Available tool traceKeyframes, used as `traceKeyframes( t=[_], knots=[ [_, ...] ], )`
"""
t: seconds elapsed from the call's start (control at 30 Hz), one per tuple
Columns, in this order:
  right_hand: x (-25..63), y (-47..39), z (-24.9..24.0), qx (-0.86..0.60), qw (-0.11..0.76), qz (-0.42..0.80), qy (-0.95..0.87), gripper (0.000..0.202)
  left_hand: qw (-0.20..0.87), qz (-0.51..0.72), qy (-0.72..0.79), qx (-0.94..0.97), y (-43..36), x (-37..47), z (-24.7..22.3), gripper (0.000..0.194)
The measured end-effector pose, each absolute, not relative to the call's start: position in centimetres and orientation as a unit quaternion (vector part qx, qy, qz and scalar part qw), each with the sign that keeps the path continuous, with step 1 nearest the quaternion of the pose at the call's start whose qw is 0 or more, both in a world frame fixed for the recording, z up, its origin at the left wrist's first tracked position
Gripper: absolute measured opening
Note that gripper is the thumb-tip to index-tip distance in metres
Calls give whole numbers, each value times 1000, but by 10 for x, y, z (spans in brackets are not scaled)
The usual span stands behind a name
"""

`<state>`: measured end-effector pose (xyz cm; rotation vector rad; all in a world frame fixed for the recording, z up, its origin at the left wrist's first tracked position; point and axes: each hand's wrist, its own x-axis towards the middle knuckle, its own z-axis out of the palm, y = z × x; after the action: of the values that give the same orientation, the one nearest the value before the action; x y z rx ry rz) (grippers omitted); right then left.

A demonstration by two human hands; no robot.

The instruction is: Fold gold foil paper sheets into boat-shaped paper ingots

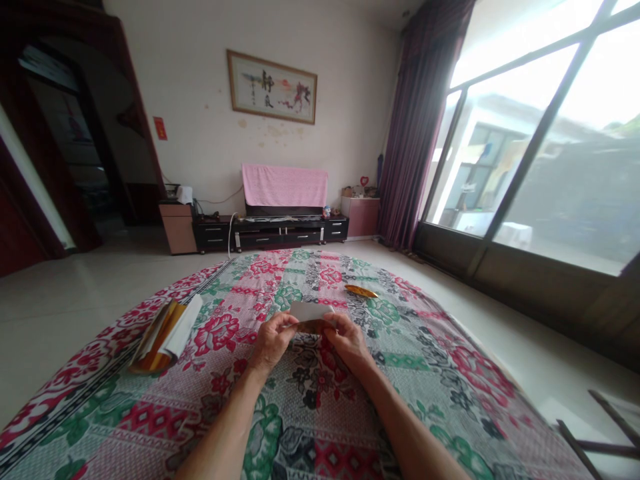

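A small sheet (311, 311), pale on its upper part and brownish-gold along its lower edge, is held up between both hands over the patterned cloth. My left hand (273, 341) pinches its left end with thumb and fingers. On the right end, my right hand (349, 339) has a similar closed grip. Beyond the hands, slightly right, a narrow gold piece (361, 291) lies on the cloth. To the left rests a loose roll of gold and white sheets (167, 335), its layers partly fanned out.
A floral cloth (220, 333) in red, green and grey covers the round table. Past it stand a low black cabinet (277, 233) and a screen under a pink cover (285, 185). Dark metal bars (600, 443) show at the lower right, beside the table edge.
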<state>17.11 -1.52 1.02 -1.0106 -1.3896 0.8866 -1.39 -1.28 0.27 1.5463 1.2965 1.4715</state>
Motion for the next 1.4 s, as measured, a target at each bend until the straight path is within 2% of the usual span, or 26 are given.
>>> traceKeyframes(
  t=[0.13, 0.3, 0.43, 0.53, 0.67, 0.8, 1.0, 1.1, 1.2, 1.4],
  knots=[
    [170, -17, 12, -409, 561, 443, -568, 35, 317, 562, 494, 582, -12, -15, 1, 19],
    [170, -20, 18, -398, 568, 457, -557, 29, 342, 557, 495, 572, -8, -15, -6, 21],
    [169, -17, 13, -414, 569, 456, -545, 34, 362, 551, 486, 573, -7, -13, -8, 32],
    [170, -13, 6, -468, 562, 362, -578, 40, 318, 542, 504, 593, -9, -11, -6, 45],
    [172, -13, 4, -544, 498, 144, -660, 45, 189, 505, 546, 642, -12, -6, -2, 53],
    [172, -17, 5, -557, 433, 52, -707, 48, 78, 461, 533, 705, -14, -2, -3, 49],
    [172, -17, 5, -574, 407, 52, -709, 48, -7, 366, 560, 743, -20, 0, 0, 31],
    [174, -15, 5, -583, 403, 72, -702, 47, -22, 334, 563, 756, -23, -1, 5, 22],
    [176, -14, 5, -584, 398, 78, -703, 46, -27, 325, 524, 787, -26, 1, 12, 21],
    [175, -14, 5, -581, 390, 49, -713, 46, 39, 295, 415, 860, -33, 7, 19, 18]
  ],
)
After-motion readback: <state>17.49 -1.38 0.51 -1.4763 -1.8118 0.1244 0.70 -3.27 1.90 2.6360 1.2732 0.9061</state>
